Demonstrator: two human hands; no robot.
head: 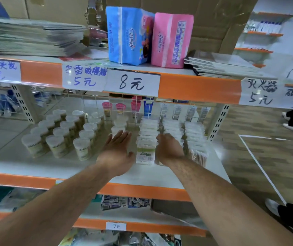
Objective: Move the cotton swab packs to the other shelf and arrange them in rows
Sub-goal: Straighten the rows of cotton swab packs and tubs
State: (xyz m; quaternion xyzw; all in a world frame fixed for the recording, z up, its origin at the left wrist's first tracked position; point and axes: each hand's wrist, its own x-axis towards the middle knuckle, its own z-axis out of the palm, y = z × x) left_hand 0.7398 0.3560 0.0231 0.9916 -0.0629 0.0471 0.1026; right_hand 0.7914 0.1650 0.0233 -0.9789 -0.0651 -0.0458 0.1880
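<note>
Aligning step, I judged: my straight-fingered left hand [117, 153] and curled right hand [168, 150] (grip undeterminable) flanked the cotton swab pack row [147, 135]. Next: even inward pressure.

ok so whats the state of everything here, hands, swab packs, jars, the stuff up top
left hand: open, fingers straight, along the middle row's left side
right hand: at that row's right side, fingers bent down, grip unclear
middle row: packs standing on edge, lined front to back
jars: upright, lids on, in rows
blue pack: upright on top shelf
pink pack: upright beside it
</note>
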